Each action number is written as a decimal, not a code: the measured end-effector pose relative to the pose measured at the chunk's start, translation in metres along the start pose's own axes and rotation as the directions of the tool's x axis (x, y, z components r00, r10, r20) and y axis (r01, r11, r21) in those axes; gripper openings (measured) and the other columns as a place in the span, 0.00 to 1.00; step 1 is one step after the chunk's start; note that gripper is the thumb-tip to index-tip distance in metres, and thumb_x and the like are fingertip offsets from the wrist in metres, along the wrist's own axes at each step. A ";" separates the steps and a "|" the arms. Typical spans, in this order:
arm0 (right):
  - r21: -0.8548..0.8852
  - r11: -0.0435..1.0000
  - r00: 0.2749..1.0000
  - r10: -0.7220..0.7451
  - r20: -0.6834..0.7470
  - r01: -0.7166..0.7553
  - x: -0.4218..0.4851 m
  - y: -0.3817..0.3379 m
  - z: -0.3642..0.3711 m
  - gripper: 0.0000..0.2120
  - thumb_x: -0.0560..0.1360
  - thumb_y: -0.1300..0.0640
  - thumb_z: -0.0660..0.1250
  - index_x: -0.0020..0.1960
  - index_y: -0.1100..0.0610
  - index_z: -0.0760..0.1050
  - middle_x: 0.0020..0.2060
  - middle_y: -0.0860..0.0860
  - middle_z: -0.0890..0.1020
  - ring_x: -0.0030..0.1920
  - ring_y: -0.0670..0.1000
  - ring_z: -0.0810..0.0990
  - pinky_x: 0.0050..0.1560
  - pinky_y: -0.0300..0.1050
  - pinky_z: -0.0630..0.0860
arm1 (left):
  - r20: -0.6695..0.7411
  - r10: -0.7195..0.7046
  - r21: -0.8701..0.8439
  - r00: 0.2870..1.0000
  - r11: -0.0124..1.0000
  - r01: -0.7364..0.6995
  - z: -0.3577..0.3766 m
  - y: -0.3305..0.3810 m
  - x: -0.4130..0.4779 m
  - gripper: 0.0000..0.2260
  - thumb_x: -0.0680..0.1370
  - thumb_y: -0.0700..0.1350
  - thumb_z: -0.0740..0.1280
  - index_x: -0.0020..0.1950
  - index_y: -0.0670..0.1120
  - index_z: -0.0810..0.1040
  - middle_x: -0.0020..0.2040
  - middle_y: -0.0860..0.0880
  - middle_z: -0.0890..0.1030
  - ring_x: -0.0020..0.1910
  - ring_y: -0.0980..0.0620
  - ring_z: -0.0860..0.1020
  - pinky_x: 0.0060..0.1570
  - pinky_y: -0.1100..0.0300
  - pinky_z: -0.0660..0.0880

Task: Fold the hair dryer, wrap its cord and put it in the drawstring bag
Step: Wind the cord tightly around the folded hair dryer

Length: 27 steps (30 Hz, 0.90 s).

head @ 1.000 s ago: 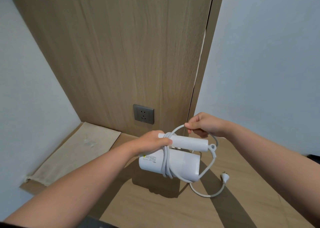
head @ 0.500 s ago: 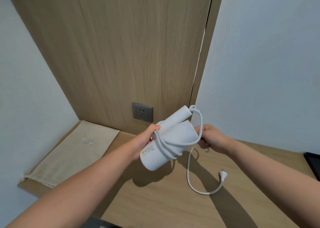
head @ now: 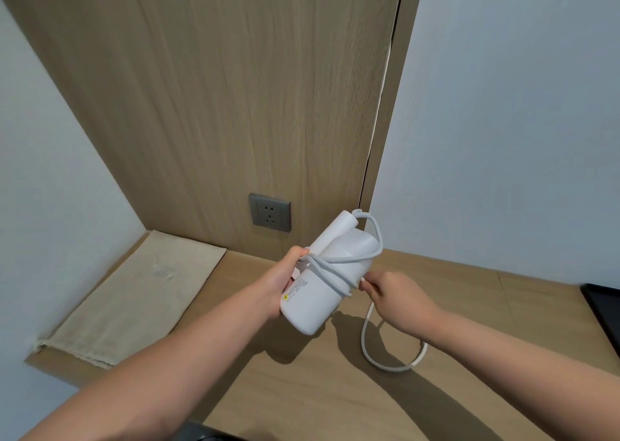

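The white hair dryer [head: 315,301] is folded, its handle lying along the barrel, and held tilted above the wooden counter [head: 335,390]. My left hand [head: 280,283] grips its left side. Its white cord [head: 342,261] loops around the body a few times. My right hand [head: 392,294] pinches the cord just right of the barrel. The loose end of the cord [head: 385,361] curves over the counter below my right wrist, and the plug is hidden. The beige drawstring bag [head: 134,293] lies flat at the counter's left end.
A grey wall socket [head: 269,212] sits in the wooden back panel behind the dryer. A dark flat object [head: 604,313] pokes in at the right edge. White walls close both sides of the counter.
The dryer has tilted up from lying level. My right hand has dropped from above the handle to the barrel's lower right, pulling another cord loop round. Less cord lies loose.
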State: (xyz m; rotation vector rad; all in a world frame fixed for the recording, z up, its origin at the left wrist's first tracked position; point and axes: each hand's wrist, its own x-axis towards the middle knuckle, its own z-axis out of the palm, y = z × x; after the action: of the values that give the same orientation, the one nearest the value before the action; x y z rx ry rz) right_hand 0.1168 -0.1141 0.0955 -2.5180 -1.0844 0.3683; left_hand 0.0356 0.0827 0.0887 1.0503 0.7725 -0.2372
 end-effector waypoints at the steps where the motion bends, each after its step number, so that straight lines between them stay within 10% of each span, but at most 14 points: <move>1: -0.006 1.000 1.000 0.003 0.006 -0.003 0.000 -0.001 0.000 0.12 0.81 0.54 0.54 0.39 0.55 0.68 0.31 0.53 0.73 0.35 0.57 0.72 0.34 0.48 0.64 | -0.004 -0.016 -0.017 1.000 1.000 0.016 0.000 -0.001 0.001 0.16 0.76 0.55 0.64 0.55 0.44 0.75 0.36 0.43 0.82 0.32 0.44 0.82 0.32 0.56 0.79; 5: -0.109 0.994 1.000 -0.027 -0.011 0.025 -0.007 -0.003 -0.003 0.11 0.80 0.52 0.54 0.39 0.52 0.64 0.30 0.51 0.73 0.37 0.59 0.74 0.36 0.48 0.69 | 0.009 -0.054 -0.058 0.999 0.997 0.054 0.002 -0.006 0.004 0.15 0.74 0.53 0.65 0.51 0.43 0.75 0.37 0.42 0.81 0.33 0.43 0.81 0.34 0.55 0.79; 11: -0.081 0.989 0.958 -0.136 -0.251 0.119 -0.024 -0.011 -0.002 0.17 0.78 0.47 0.60 0.65 0.51 0.69 0.36 0.50 0.81 0.34 0.53 0.77 0.35 0.46 0.71 | -0.004 -0.086 -0.134 0.996 0.987 0.085 0.008 -0.009 0.005 0.16 0.73 0.54 0.65 0.50 0.42 0.75 0.40 0.42 0.81 0.37 0.42 0.80 0.40 0.54 0.78; 27: -0.366 0.850 0.855 -0.473 -0.212 0.379 -0.023 -0.002 0.003 0.08 0.73 0.53 0.59 0.39 0.55 0.71 0.24 0.48 0.73 0.20 0.52 0.67 0.19 0.39 0.59 | -0.059 -0.166 -0.119 0.984 0.980 0.158 0.014 -0.024 0.006 0.19 0.73 0.56 0.64 0.53 0.42 0.77 0.40 0.42 0.83 0.35 0.42 0.81 0.34 0.55 0.80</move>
State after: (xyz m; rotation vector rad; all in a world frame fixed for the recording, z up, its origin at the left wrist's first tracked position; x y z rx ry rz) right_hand 0.0989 -0.1296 0.0960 -2.3687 -1.6315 -0.3251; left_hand 0.0340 0.0599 0.0717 0.8918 0.9247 -0.2939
